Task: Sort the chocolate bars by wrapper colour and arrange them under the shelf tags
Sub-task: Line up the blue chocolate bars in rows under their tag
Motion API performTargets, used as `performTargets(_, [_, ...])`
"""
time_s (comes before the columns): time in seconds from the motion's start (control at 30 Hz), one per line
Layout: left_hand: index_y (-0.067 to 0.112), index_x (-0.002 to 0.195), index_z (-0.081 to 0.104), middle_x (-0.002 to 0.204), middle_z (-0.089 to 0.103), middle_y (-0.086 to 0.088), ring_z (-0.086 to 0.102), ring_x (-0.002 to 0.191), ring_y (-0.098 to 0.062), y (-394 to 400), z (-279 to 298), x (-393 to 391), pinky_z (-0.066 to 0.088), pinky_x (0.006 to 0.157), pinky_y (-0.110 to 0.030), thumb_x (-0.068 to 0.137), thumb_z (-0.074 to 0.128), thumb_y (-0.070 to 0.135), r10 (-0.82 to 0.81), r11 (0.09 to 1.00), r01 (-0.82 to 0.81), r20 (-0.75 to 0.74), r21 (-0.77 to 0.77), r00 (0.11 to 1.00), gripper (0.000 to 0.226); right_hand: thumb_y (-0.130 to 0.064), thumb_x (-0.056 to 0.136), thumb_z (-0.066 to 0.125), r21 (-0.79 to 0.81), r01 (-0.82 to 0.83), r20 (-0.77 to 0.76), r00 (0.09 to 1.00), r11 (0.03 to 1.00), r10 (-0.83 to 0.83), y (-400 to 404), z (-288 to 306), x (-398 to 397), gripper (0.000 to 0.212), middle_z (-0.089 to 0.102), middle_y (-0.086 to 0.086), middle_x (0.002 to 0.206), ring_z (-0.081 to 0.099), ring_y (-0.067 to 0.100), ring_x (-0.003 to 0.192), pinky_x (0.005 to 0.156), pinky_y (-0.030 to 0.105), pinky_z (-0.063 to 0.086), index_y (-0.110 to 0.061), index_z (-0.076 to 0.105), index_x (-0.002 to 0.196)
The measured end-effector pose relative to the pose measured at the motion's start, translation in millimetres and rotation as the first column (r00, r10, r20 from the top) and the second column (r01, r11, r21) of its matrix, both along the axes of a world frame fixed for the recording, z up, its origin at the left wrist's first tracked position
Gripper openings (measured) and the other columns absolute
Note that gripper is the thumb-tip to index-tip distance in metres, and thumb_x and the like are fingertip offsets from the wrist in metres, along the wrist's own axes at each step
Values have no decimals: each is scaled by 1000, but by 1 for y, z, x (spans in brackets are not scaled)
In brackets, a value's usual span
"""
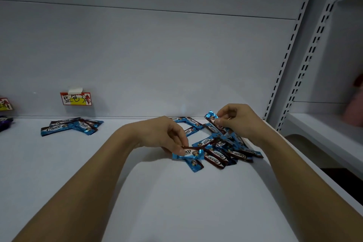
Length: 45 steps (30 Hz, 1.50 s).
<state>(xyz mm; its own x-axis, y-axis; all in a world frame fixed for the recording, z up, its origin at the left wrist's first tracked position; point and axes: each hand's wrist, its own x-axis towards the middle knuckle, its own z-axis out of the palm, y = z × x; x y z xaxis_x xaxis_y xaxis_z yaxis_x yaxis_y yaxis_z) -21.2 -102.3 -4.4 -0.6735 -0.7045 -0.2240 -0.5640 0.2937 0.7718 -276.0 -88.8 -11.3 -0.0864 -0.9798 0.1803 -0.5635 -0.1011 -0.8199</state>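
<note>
Both forearms reach in from the bottom edge over the pale shelf (78,173). Between the hands and to the right lies a loose heap of blue bars (222,149), overlapping and crossing, crowding the right hand's reach. Well to the left, a small group of blue bars (68,125) sits below a handwritten shelf tag (75,99).

Left hand (167,135) pinches a blue bar (191,152) at the heap's near edge, fingertips curled on its end. Right hand (237,120) holds another blue bar (213,120) lifted and tilted above the heap.

At the far left, a second tag (5,104) and what may be a purple bar (5,123) are cut off.
</note>
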Motion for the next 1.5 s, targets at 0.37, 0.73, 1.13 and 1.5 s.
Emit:
performTargets(0.37, [43, 96, 71, 104, 55, 24, 50, 97, -1, -3, -8, -8, 39, 78, -20, 76, 79, 40, -37, 973, 99, 279, -210, 960, 22, -23, 82, 77, 42, 227, -150, 964, 973, -218, -28, -26, 11, 15, 67, 0, 88, 59, 8, 76, 57, 20, 41, -15, 68, 93])
performTargets(0.73, [28, 84, 69, 84, 69, 7, 67, 69, -4, -23, -28, -5, 50, 56, -13, 79, 79, 13, 339, 896, -410, -335, -172, 879, 18, -36, 85, 72, 139, 165, -316, 942, 976, -114, -25, -27, 19, 21, 62, -5, 82, 57, 7, 75, 61, 23, 44, -17, 67, 91])
performTargets(1.13, [20, 91, 70, 88, 73, 5, 71, 81, -10, -28, -37, -6, 59, 65, -24, 82, 75, 13, 437, 847, -526, -456, -82, 775, 13, -19, 85, 74, -78, 150, 26, 989, 986, -149, -22, -19, 18, 12, 67, -3, 88, 65, 14, 79, 62, 24, 51, -22, 69, 96])
performTargets(1.5, [23, 89, 67, 87, 71, 5, 69, 81, -9, -18, -37, -15, 59, 67, -24, 85, 72, 10, 507, 776, -626, -510, -81, 695, 14, -10, 91, 65, -7, 57, 325, 944, 998, -52, -7, -17, 29, 8, 70, 4, 91, 72, 12, 71, 74, 34, 61, -15, 69, 95])
